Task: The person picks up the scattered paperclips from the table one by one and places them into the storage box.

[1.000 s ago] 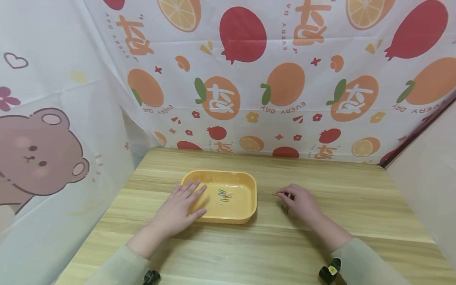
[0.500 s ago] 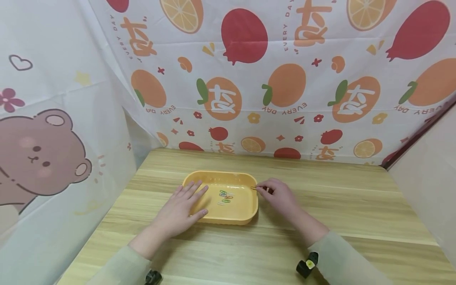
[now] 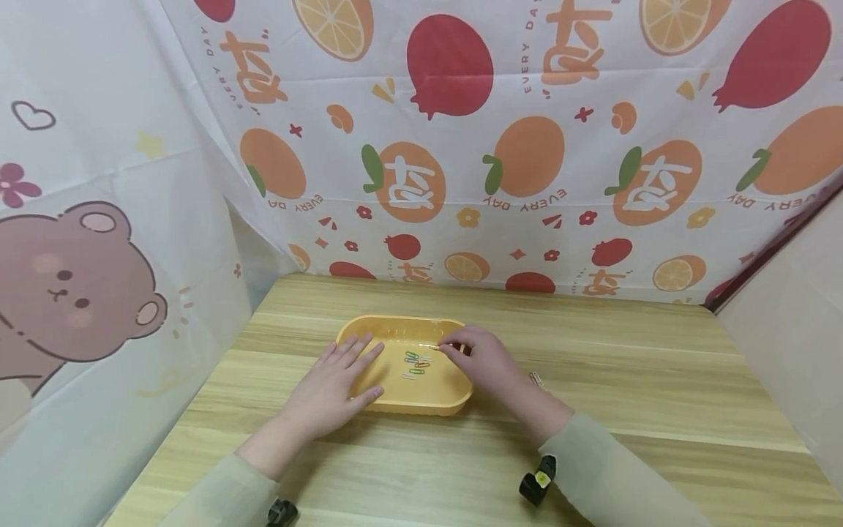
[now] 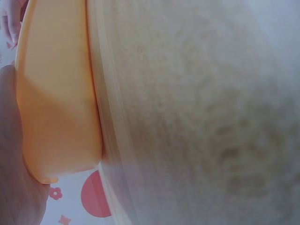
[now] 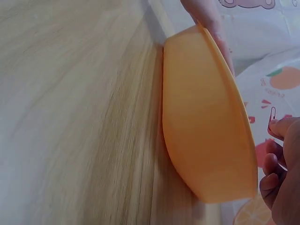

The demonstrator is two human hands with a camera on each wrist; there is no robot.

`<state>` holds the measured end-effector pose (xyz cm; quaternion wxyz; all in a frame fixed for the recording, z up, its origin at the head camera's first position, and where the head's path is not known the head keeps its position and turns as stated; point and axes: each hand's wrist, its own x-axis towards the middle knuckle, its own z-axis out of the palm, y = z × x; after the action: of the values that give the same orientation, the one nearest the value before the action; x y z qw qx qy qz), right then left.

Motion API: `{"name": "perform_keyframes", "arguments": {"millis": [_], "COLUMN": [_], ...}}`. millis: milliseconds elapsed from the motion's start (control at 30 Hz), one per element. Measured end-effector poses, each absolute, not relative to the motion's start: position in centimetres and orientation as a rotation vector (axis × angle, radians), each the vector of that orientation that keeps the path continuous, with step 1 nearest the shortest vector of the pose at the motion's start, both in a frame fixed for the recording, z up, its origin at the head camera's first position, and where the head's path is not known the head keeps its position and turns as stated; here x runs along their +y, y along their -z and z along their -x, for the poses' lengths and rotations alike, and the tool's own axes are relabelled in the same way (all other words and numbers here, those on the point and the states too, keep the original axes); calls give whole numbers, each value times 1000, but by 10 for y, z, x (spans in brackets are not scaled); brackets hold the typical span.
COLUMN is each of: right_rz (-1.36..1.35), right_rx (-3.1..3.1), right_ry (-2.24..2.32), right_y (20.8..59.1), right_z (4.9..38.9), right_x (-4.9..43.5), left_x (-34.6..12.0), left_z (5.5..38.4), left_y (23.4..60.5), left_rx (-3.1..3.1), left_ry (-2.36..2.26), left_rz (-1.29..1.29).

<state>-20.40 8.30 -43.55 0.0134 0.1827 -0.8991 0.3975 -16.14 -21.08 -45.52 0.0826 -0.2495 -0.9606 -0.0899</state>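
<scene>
A shallow yellow tray (image 3: 441,410) stands on the wooden table. Several coloured paper clips (image 3: 417,364), green, blue, red and white, lie on its floor. My left hand (image 3: 329,391) rests across the tray's left rim, fingers spread and straight. Over the tray's right side, my right hand (image 3: 484,359) pinches one paper clip (image 5: 273,113) between thumb and forefinger. That clip sticks out beyond the fingertips, above the tray floor. In the left wrist view the tray wall (image 4: 61,103) fills the left part, with part of my left hand (image 4: 18,159) beside it.
More paper clips (image 3: 536,378) lie on the table right of the tray, partly hidden by the right forearm. A fruit-printed cloth (image 3: 461,168) hangs behind the table (image 3: 632,380). A bear-printed sheet (image 3: 72,285) hangs at the left.
My right hand has moved left from the table to above the tray, carrying the pinched paper clip. Clips on the table have come into sight. The left hand stays put.
</scene>
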Motion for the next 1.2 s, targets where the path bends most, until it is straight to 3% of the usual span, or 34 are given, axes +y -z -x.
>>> {"name": "perform_keyframes", "arguments": {"millis": [667, 1200], "right_rz": [-746, -592], "right_rx": [-2878, -3086], "right_ry": [-947, -696], "right_y": [431, 445], "right_z": [215, 228], "right_x": [39, 10], "left_x": [-213, -212], "left_z": [163, 163], "left_y": [456, 457], "left_rx": [-2858, -2848], "left_ry": [275, 288], "left_rz": [753, 764]}}
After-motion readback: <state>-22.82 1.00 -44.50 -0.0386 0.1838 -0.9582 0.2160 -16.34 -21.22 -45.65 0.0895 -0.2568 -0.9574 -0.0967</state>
